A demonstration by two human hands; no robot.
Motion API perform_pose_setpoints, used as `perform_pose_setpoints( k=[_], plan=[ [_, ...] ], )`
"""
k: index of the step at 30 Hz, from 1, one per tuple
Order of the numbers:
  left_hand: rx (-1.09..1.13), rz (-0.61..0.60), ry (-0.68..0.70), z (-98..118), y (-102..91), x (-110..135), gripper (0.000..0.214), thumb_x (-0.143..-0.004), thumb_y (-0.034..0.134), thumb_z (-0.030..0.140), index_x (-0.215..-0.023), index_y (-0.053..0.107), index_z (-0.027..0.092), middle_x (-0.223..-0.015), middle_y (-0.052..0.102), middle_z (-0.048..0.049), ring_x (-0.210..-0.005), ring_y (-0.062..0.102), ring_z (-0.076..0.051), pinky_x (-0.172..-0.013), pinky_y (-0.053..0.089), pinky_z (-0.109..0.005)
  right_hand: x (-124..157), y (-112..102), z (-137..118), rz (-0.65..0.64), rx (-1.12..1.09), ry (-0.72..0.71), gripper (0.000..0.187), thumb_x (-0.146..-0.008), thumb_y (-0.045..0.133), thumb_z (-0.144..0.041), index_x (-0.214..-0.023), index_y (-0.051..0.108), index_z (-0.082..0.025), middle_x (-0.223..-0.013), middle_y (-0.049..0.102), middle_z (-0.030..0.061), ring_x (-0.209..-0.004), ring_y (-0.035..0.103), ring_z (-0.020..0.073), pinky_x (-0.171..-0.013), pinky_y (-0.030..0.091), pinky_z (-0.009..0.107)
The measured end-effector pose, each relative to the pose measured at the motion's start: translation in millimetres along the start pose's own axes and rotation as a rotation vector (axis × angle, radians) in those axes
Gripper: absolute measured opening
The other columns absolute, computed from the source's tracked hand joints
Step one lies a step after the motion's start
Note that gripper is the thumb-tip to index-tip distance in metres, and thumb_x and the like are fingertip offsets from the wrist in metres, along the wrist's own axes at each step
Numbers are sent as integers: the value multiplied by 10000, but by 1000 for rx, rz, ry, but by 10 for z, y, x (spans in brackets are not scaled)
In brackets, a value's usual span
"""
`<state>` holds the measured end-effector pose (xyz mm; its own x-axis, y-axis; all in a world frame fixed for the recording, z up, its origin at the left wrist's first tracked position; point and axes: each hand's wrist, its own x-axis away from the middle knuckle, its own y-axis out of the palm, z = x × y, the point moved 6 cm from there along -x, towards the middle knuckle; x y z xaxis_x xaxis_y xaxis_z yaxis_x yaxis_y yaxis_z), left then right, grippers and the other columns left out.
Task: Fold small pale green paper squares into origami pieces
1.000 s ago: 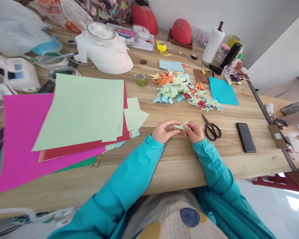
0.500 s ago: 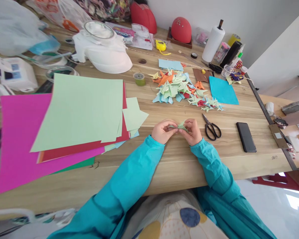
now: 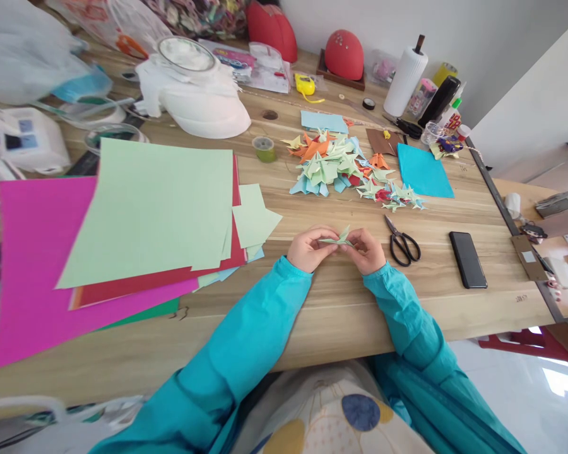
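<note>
A small folded piece of pale green paper (image 3: pixel 342 238) is held between my two hands, low over the table, with one point sticking up. My left hand (image 3: pixel 310 248) pinches its left side between thumb and fingers. On its right side, my right hand (image 3: pixel 365 251) pinches it the same way. Parts of the paper are hidden by my fingertips. Beyond my hands lies a pile of folded paper figures (image 3: pixel 329 165) in green, orange, blue and red. Black-handled scissors (image 3: pixel 402 243) lie just right of my right hand, blades pointing away.
Large coloured sheets (image 3: pixel 151 208) are stacked at left, with smaller green pieces (image 3: pixel 255 217) beside them. A black phone (image 3: pixel 468 260) lies at right. Farther back are a blue square sheet (image 3: pixel 425 170), a tape roll (image 3: pixel 264 149) and a yellow tape measure (image 3: pixel 305 84).
My right fingers have shifted slightly along the green paper, whose upper point now stands more upright. Both hands stay in nearly the same place.
</note>
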<state>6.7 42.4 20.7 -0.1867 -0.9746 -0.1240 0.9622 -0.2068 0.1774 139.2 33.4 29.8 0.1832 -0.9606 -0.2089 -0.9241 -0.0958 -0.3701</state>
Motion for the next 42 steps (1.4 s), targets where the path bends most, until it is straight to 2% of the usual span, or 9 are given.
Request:
perform_pose_setpoints(
  k=[4,11,20,25,29,35,42],
  plan=[
    [-3,-24,-4,-26,5,0,206,-598,697,249,-744,621,125,-915,560,-72,-737,591,-159,-600,548,-288,-2,13,-2,6,-30,5,231,-707,608,-362,-820,508,-187,-731,587,13,-633,539,112,-527,416,226],
    [21,-77,-15,-64,31,1,153,-634,663,233,-731,607,130,-915,555,-61,-656,602,-134,-589,541,-290,0,13,21,13,-50,6,218,-679,647,-305,-801,513,-185,-720,581,12,-646,546,115,-537,423,222],
    [-5,-75,-58,-35,50,1,190,-626,657,252,-751,560,147,-803,589,-22,-624,600,-137,-570,511,-280,-18,3,-15,-21,2,-57,50,-702,569,-211,-698,536,-174,-734,589,30,-669,542,129,-569,421,240],
    [-17,-85,-14,-31,47,0,189,-634,659,273,-739,578,139,-882,578,-55,-675,595,-141,-581,522,-271,-17,-9,-16,-16,17,-88,23,-699,555,-186,-705,572,-172,-769,606,37,-700,555,132,-596,430,244],
    [-26,-89,-40,-59,55,7,208,-648,658,302,-742,590,129,-842,595,-55,-636,602,-137,-580,523,-270,-13,-8,61,20,-33,-3,127,-668,639,-270,-712,590,-161,-682,612,24,-632,555,124,-572,438,244],
    [33,-62,-192,-118,58,15,261,-632,672,343,-734,561,131,-610,621,-10,-578,611,-151,-578,525,-286,-5,66,173,-38,-358,180,279,-646,662,-393,-765,595,-150,-603,609,0,-514,546,96,-508,457,236],
    [94,-102,-241,-85,107,8,298,-616,680,374,-693,537,124,-579,607,-13,-471,567,-125,-386,465,-229,-20,83,162,-82,-496,232,287,-636,686,-344,-816,587,-143,-616,635,-2,-487,555,83,-451,456,205]
  ],
)
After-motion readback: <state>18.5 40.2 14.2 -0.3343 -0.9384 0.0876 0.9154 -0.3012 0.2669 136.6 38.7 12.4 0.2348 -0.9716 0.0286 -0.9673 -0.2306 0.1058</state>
